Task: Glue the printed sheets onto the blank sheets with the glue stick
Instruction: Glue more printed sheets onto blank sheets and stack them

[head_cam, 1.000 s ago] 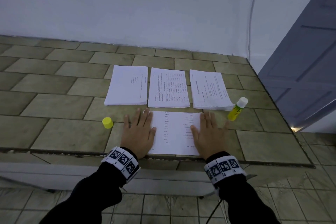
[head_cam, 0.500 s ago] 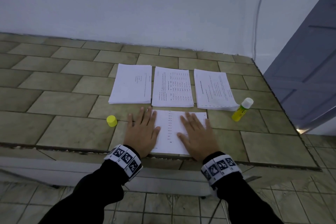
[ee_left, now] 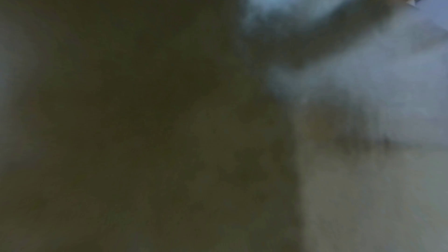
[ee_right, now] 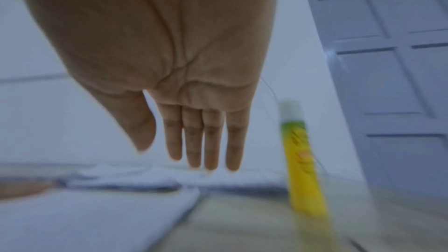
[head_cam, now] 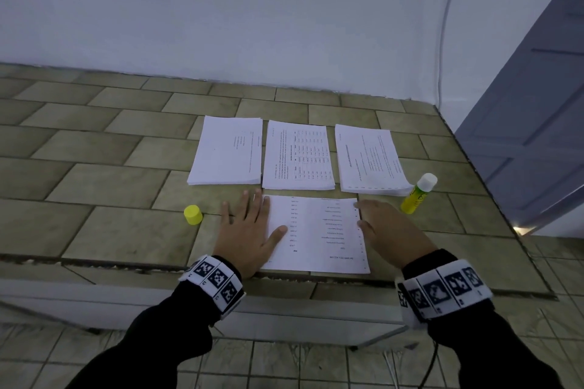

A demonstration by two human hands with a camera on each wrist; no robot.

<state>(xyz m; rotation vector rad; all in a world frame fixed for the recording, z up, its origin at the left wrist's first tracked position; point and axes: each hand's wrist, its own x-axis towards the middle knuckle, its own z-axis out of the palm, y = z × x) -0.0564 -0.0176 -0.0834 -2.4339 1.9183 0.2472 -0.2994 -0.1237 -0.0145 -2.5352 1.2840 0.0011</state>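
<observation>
A printed sheet (head_cam: 316,230) lies near the front edge of the tiled table (head_cam: 94,186). My left hand (head_cam: 249,224) presses flat on the sheet's left edge, fingers straight. My right hand (head_cam: 388,227) is open at the sheet's right edge; in the right wrist view the right hand (ee_right: 194,137) hangs above the paper with straight fingers. The uncapped yellow-green glue stick (head_cam: 418,193) stands right of that hand, also blurred as the glue stick (ee_right: 303,160). Its yellow cap (head_cam: 192,215) sits left of my left hand. The left wrist view is dark and blurred.
Three stacks of paper lie in a row behind the sheet: left stack (head_cam: 227,151), middle stack (head_cam: 298,161), right stack (head_cam: 369,161). A white wall rises behind the table. A grey-blue door (head_cam: 537,123) stands at the right, past the table's edge.
My right hand slid from the middle of the sheet out to its right edge and lifted off the paper. My left hand stayed at the left edge.
</observation>
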